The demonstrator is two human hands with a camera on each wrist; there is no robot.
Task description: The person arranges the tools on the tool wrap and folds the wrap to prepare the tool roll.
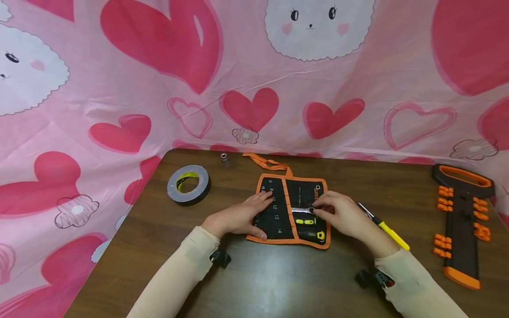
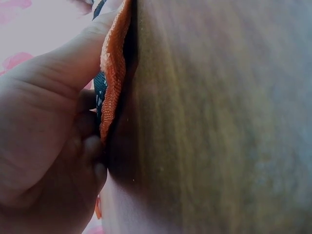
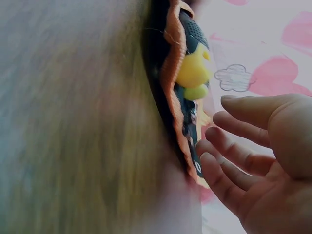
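A black tool roll [image 1: 280, 207] with orange edging and printed size numbers lies spread on the table. My left hand [image 1: 248, 214] rests on its numbered left half, fingers spread; in the left wrist view the thumb lies over the orange edge [image 2: 114, 83]. A silver wrench [image 1: 302, 210] sits sideways in the right half. My right hand [image 1: 343, 214] has thumb and fingertips at the wrench's dark end. In the right wrist view these fingers [image 3: 241, 129] are loosely bent and apart, with nothing visible between them. Beside the wrench are yellow-and-black tool ends [image 3: 194, 68] in the pockets.
Grey tape [image 1: 188, 184] lies at the left, with a small metal socket [image 1: 224, 157] behind. An orange strap [image 1: 268, 163] trails from the roll. To the right are a slim yellow-handled tool [image 1: 393, 236] and a black rack [image 1: 463, 229] with orange clips. Heart-patterned cloth hangs behind the table.
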